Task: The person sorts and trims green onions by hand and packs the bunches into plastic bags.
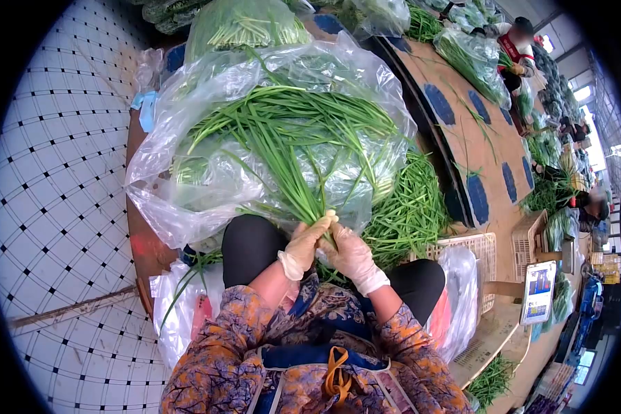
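A bunch of long green garlic chives fans away from me, its pale stalk ends gathered at my hands. My left hand, in a thin whitish glove, is closed around the stalks. My right hand, gloved likewise, grips the same stalk ends from the other side, fingertips meeting the left ones. Beneath the leaves lies a large clear plastic bag, with more chives on and inside it. Loose chives are heaped just right of the bag, near my right knee.
Another bagged bundle stands at the far end. A plastic crate and a digital scale display are on the right. Beyond the brown board with blue patches, a co-worker handles greens. White tiles cover the left side.
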`<state>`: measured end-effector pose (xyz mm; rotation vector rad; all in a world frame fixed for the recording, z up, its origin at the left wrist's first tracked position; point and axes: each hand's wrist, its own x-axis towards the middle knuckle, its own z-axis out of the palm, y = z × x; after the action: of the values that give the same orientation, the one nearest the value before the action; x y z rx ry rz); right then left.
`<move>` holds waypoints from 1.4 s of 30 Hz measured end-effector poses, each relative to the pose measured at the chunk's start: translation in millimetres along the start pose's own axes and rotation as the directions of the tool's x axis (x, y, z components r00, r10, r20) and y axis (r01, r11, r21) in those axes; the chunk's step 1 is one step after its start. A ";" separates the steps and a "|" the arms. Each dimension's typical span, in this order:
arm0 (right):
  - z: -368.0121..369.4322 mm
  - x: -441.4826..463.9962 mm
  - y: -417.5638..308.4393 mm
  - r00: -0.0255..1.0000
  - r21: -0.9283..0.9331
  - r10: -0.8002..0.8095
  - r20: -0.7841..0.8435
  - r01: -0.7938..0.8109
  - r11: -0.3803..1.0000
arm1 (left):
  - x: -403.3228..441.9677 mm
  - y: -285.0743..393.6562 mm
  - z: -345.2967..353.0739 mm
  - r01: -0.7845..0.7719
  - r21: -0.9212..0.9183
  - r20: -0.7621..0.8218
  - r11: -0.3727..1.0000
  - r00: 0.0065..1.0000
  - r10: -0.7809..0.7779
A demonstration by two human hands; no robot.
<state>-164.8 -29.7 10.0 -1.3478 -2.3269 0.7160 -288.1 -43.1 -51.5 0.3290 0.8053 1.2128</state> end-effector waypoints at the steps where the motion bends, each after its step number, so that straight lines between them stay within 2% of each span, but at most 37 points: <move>1: -2.0 -3.5 -0.4 1.000 0.003 0.004 0.000 -0.004 1.000 | -1.6 -2.7 -1.5 -0.010 -0.015 -0.089 1.000 0.996 0.008; 3: -10.9 -2.9 -2.8 0.987 0.340 0.120 0.107 -0.150 0.928 | -7.2 -1.9 -3.2 0.027 -0.064 -0.127 0.998 0.991 -0.035; 4: -12.4 1.0 -3.3 0.970 0.255 0.201 0.134 -0.230 0.939 | -8.7 -2.6 -3.5 0.045 -0.092 -0.080 0.995 0.995 -0.052; 5: -9.4 -0.2 -2.2 0.972 0.258 0.199 0.128 -0.226 0.939 | -10.1 -2.9 -3.6 0.063 -0.116 -0.030 0.991 0.997 -0.067; 7: -0.2 -2.3 2.3 0.958 0.258 0.227 0.177 -0.267 0.929 | -14.7 -9.5 -7.0 0.022 -0.138 -0.073 0.990 0.997 -0.033; 9: 2.3 -8.9 -2.3 0.969 0.197 0.187 0.164 -0.218 0.956 | -20.1 -9.1 -8.1 0.010 -0.277 0.096 0.961 0.995 0.017; 10: 4.8 -12.7 -4.4 0.973 0.176 0.179 0.146 -0.204 0.963 | -25.4 -13.9 -5.1 -0.006 -0.281 -0.016 0.960 1.000 0.001; 15: 9.5 -27.5 -7.7 0.972 0.136 0.170 0.160 -0.192 0.972 | -42.1 -28.2 -10.9 0.009 -0.306 0.054 0.952 0.999 0.008; 17: 13.7 -32.6 -4.9 0.978 0.147 0.167 0.125 -0.184 0.972 | -41.7 -40.2 -14.8 0.032 -0.388 0.016 0.921 0.999 -0.028; 19: 17.0 -35.3 -4.7 0.986 0.021 0.153 0.068 -0.155 0.988 | -42.2 -42.5 -14.0 0.028 -0.372 -0.006 0.928 0.999 -0.033; 20: 18.0 -37.5 -4.1 0.986 0.019 0.155 0.067 -0.157 0.987 | -43.5 -40.1 -11.2 0.019 -0.357 -0.031 0.934 0.999 -0.033; 22: 20.7 -43.6 -1.7 0.984 0.157 0.046 -0.174 -0.018 0.987 | -46.6 -33.7 -8.0 0.026 -0.358 -0.006 0.933 1.000 -0.030; 23: 25.7 -47.8 7.6 0.984 0.156 0.046 -0.172 -0.018 0.988 | -48.3 -31.1 -9.2 0.031 -0.358 0.018 0.933 0.999 -0.027; 24: 29.8 -52.1 21.9 0.940 0.389 0.278 -0.196 -0.185 0.902 | -49.4 -28.0 -14.1 0.107 -0.372 0.164 0.922 0.985 -0.048; 25: 30.4 -57.3 36.7 0.853 0.602 0.497 -0.162 -0.313 0.735 | -49.7 -28.1 -13.8 0.106 -0.373 0.162 0.922 0.986 -0.048; 27: 5.6 -53.9 54.2 0.792 0.880 0.611 -0.007 -0.285 0.380 | -53.0 -20.1 -3.2 0.129 -0.329 -0.029 0.935 0.989 -0.147; 28: 1.5 -49.9 53.8 0.771 0.838 0.636 -0.043 -0.318 0.443 | -54.4 -19.5 -2.4 0.131 -0.328 -0.028 0.935 0.988 -0.149; 29: 3.2 -44.8 52.6 0.769 0.839 0.637 -0.047 -0.315 0.443 | -54.0 -18.8 -1.3 0.191 -0.326 0.026 0.926 0.981 -0.193; 31: 15.4 -34.8 40.2 0.946 0.486 0.319 -0.054 -0.254 0.836 | -55.2 -22.4 1.5 0.255 -0.319 0.084 0.913 0.967 -0.241; 32: 4.7 -28.1 9.8 0.828 0.615 0.467 0.310 -0.549 0.566 | -56.1 -27.1 1.9 0.265 -0.352 0.132 0.898 0.963 -0.233; 33: 10.6 -20.2 11.5 0.777 0.507 0.478 0.411 -0.630 0.588 | -55.5 -30.2 1.4 0.274 -0.385 0.177 0.881 0.959 -0.222; 35: 17.7 -18.3 11.5 0.746 0.753 0.457 0.484 -0.621 0.217 | -55.4 -27.8 -0.4 0.282 -0.394 0.192 0.875 0.956 -0.221; 37: 14.8 -23.0 4.5 0.770 0.783 0.465 0.437 -0.580 0.225 | -59.6 -23.3 1.3 0.234 -0.367 0.249 0.901 0.957 -0.147; 39: 12.8 -27.9 1.7 0.793 0.808 0.471 0.387 -0.537 0.241 | -56.6 -31.8 -2.9 0.211 -0.359 0.224 0.909 0.965 -0.135; 41: 12.8 -34.8 2.9 0.823 0.719 0.525 0.216 -0.498 0.485 | -54.6 -34.7 -3.0 0.200 -0.335 0.217 0.921 0.967 -0.131; 42: 10.7 -37.4 3.4 0.846 0.758 0.503 0.176 -0.442 0.479 | -53.4 -32.4 -1.4 0.221 -0.336 0.258 0.916 0.957 -0.136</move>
<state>-150.1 -63.7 -2.6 -1.4947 -1.2120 1.5879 -273.0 -103.8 -52.8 0.0856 0.3890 1.0991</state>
